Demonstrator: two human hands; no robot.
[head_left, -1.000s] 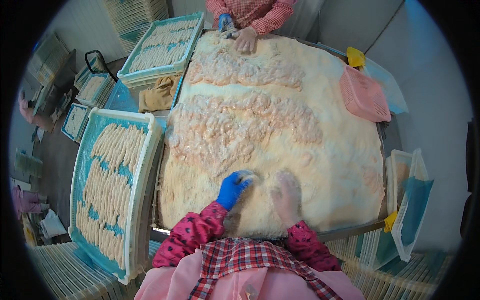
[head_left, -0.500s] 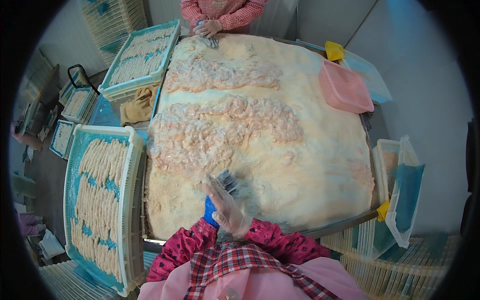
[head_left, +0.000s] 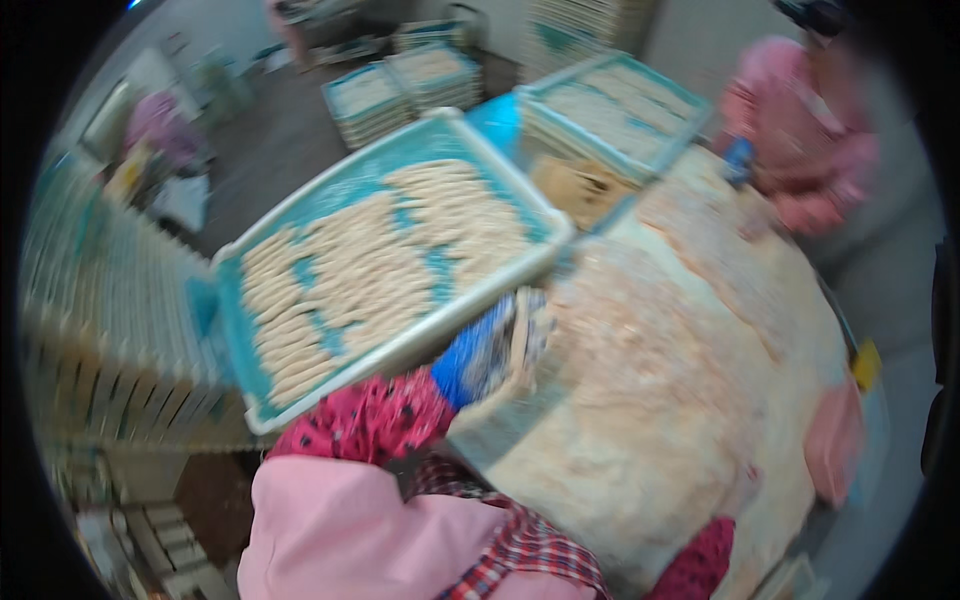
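The picture is smeared by motion, so fine detail is lost. The left hand, in a blue glove, sits at the near edge of the tabletop, just below the rim of a teal tray. It looks to be closed around a pale strip of fish that runs upright against the glove, though the blur keeps the fingers from reading clearly. The right hand is not to be made out; only a red dotted sleeve shows at the lower edge, so I cannot tell whether that hand is open or closed.

The tray beside the left hand holds rows of pale strips laid side by side. The tabletop is covered with a broad heap of pale pinkish fish pieces. Across it, another person in pink stands at the far side, next to a second teal tray.
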